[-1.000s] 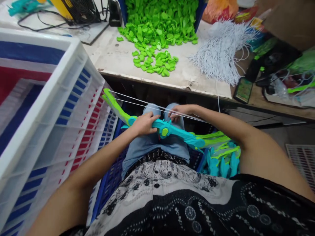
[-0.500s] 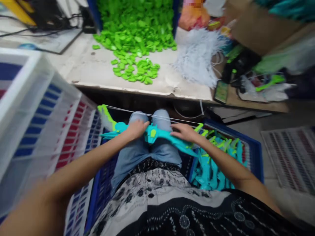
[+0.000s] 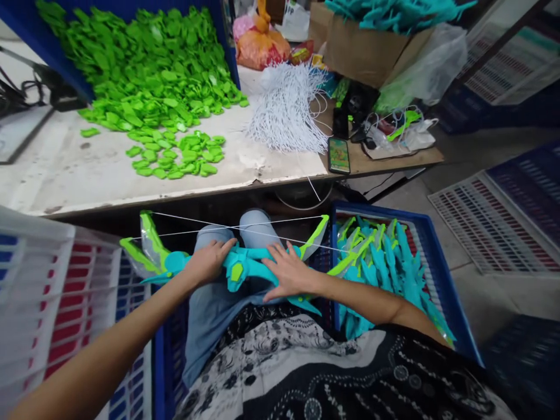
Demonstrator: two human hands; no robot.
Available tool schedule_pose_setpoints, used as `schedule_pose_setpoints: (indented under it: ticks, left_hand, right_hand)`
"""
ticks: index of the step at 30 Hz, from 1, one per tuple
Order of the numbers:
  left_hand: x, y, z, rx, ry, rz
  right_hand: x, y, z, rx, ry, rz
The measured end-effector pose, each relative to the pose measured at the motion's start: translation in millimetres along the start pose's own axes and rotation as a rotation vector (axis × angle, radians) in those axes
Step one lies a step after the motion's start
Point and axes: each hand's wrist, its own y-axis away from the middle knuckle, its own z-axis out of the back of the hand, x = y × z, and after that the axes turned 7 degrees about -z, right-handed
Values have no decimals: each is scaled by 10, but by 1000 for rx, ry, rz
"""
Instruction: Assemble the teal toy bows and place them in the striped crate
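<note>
Left hand (image 3: 209, 263) covers part of the toy bow's (image 3: 245, 263) grip. The white crate (image 3: 52, 291) is cut off at the left edge.

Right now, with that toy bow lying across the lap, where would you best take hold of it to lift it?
Probably the teal middle grip of the toy bow, from above. It is the thickest part and sits level across the knees, where the left hand wraps it and the right hand lies flat. The green tips are thin, and the string runs along the far side.
</note>
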Motion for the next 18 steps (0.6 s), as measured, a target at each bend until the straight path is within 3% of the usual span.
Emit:
schedule_pose_setpoints:
  ticks: [5, 9, 13, 16, 18]
  left_hand:
    - [77, -46, -22, -17, 40, 45]
    - [-44, -110, 18, -24, -5, 137]
    - [-235, -62, 120, 5, 71, 187]
    - [-418, 41, 339, -1, 138, 175]
    - [-475, 127, 619, -49, 152, 134]
  right_hand:
    - [49, -142, 135, 31, 23, -63]
    - [-116, -243, 263, 67, 7, -38]
    - [-184, -147, 230, 46, -50, -18]
    - [-192, 90, 310, -127, -140, 52]
    - [-226, 325, 543, -346, -214, 107]
